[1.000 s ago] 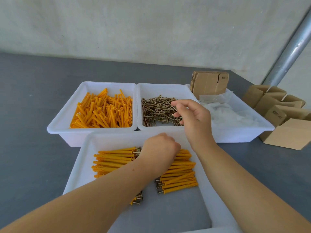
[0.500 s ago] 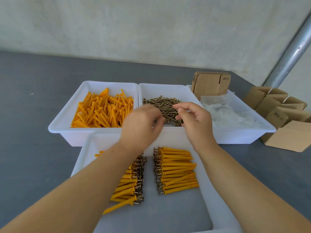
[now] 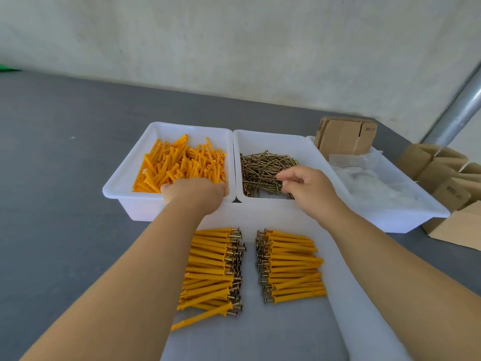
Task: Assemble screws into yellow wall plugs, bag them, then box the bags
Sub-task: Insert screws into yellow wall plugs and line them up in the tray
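Two hands work the far bins at once: the left hand [image 3: 194,190] reaches down into the bin of loose plugs [image 3: 179,164], its fingers buried among them so I cannot tell whether they have closed on one, while the right hand [image 3: 307,186] hovers over the screws [image 3: 263,170] in the middle bin, thumb and forefinger drawn near each other as if to pinch, though no screw shows clearly between them. Near the person, two rows of finished plugs with screws [image 3: 289,267] lie in the near tray [image 3: 346,295], heads facing the gap between the rows. Bags [image 3: 374,183] sit in the right bin, with boxes [image 3: 442,173] on the surface further right. Plugs look light, stiff and slightly slick, best taken at mid-shaft with the open end free. Screws are thin, tangled and sharp-tipped, so one is likely best lifted by its head end.
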`<state>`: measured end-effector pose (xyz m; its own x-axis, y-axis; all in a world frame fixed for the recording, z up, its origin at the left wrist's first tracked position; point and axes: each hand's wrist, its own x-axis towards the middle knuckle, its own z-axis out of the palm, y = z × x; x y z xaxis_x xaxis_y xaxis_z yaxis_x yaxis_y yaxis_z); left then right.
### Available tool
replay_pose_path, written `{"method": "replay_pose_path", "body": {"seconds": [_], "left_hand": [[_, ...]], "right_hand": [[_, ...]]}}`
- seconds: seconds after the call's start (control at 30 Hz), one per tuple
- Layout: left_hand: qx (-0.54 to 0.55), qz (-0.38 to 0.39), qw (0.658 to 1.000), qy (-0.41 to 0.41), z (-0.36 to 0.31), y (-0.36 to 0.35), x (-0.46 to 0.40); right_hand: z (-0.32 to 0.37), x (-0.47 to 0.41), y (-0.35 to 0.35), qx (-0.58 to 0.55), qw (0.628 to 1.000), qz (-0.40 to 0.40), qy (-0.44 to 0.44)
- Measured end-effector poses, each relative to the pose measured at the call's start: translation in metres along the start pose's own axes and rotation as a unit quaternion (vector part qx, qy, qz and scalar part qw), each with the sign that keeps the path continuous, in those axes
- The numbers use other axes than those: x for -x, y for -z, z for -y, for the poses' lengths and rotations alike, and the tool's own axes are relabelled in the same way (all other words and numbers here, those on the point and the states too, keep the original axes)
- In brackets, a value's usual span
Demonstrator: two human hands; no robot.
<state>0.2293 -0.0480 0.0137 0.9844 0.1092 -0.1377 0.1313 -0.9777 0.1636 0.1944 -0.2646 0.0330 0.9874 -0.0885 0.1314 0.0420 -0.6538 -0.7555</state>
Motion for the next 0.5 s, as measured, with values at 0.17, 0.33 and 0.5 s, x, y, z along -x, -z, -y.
{"method": "replay_pose_path", "body": {"seconds": [0.17, 0.33, 0.5], "left_hand": [[0.003, -0.001, 1.0, -0.005, 0.0, -0.002, -0.003], [0.006, -0.022, 1.0, -0.007, 0.001, -0.004, -0.002], [0.026, -0.074, 0.997, -0.01, 0.001, -0.009, 0.0]], "right_hand": [[0.015, -0.035, -0.001, 0.146, 0.983, 0.106, -0.02], [0.012, -0.068, -0.03, 0.252, 0.948, 0.173, -0.083], [0.002, -0.09, -0.052, 0.299, 0.931, 0.143, -0.155]]}}
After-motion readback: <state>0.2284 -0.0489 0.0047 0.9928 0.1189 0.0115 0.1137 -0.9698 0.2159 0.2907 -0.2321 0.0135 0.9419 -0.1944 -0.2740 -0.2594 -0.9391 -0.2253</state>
